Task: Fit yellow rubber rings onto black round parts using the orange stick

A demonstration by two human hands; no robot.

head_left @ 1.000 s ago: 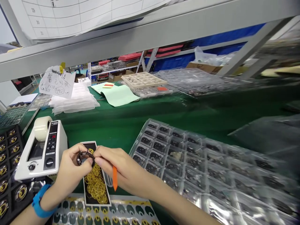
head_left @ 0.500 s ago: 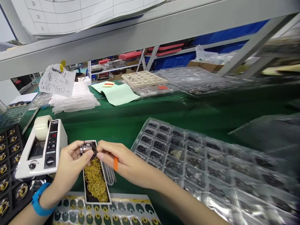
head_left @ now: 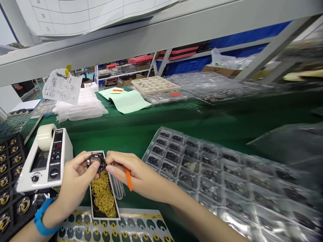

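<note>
My left hand (head_left: 78,171), with a blue wristband, pinches a round dark part (head_left: 96,162) that has a rim and small shiny pieces inside. It is held over the far end of a white-edged box (head_left: 117,215) full of thin yellow rings (head_left: 103,195). At the part's right edge are the closed fingertips of my right hand (head_left: 126,168). A slim orange piece (head_left: 129,179) sticks out below its palm; the other end is hidden in the fingers. Whether the right fingertips hold anything else is too small to tell.
A white tape dispenser (head_left: 47,161) stands left, beside a black tray (head_left: 19,183) of round parts. Clear compartment trays (head_left: 207,168) with dark parts spread at right. A sticker sheet (head_left: 131,223) lies in front. Behind are green paper (head_left: 130,101) and a beige tray (head_left: 155,84).
The round part has turned slightly and shifted a little right in my left hand. The orange piece in my right hand has swung and shows more of its length.
</note>
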